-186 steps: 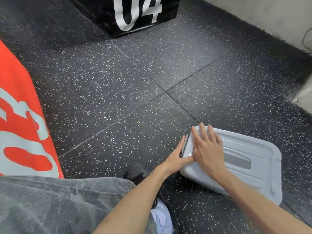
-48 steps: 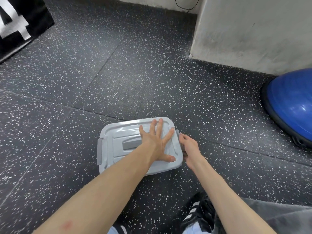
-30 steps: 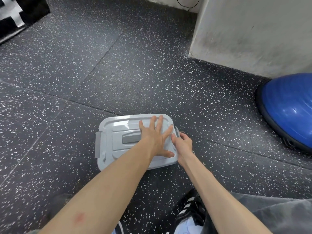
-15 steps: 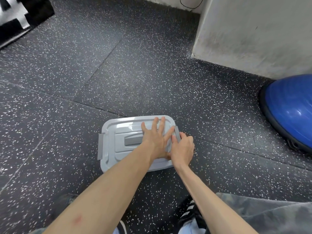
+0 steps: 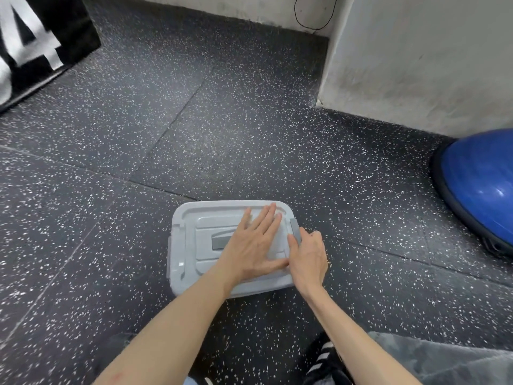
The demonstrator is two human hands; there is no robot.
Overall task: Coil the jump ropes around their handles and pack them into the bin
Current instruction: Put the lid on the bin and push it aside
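Bin [image 5: 183, 257]: pale grey moulded plastic, rectangular with rounded corners, resting on the floor [image 5: 222, 129] directly ahead of the person. Lid [image 5: 205, 218] is on, smooth and matte, with stepped raised panels and a darker grey recessed handle bar [image 5: 222, 240] at its centre. Darker grey latch [image 5: 296, 230] sits on the bin's right short edge; a matching clip shows on the left edge. Left hand [image 5: 254, 245] lies flat on the lid, palm down, fingers straight and slightly fanned, thumb out toward the right edge, holding nothing. Right hand [image 5: 306, 255] is at the right end, thumb laid against the latch and lid edge, fingers curled round that end; their tips are hidden, so contact underneath cannot be confirmed. Jump ropes not visible; the closed lid hides the contents. Floor: black rubber tiles, white speckle, thin seams. Glossy blue dome [image 5: 483, 187] with dark rim at far right. Rough off-white wall corner [image 5: 416, 59] behind. Black box [image 5: 33, 45] with large white numerals upper left.
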